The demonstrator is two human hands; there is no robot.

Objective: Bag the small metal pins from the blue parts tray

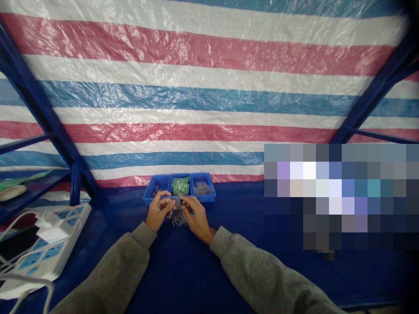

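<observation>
My left hand (160, 212) is closed on a small clear plastic bag (177, 201), thumb and fingers pinching its edge. My right hand (198, 217) meets it from the other side, fingertips pinched on a thin dark piece at the bag; its exact kind is too small to tell. Just below both hands, several small dark and metallic pieces (174, 221) lie with clear plastic on the blue table (183, 279). Right behind the hands stands a blue three-part bin (203, 199). Its left compartment holds dark small pieces (156, 190), the middle green packets (180, 186), the right clear bags (202, 188).
A white power strip (62, 257) with plugged chargers and cables (19, 253) lies at the left. Above it is a blue shelf (36, 187). Blue frame posts (49, 109) flank a striped sheet (203, 100) at the back. The right side is pixelated.
</observation>
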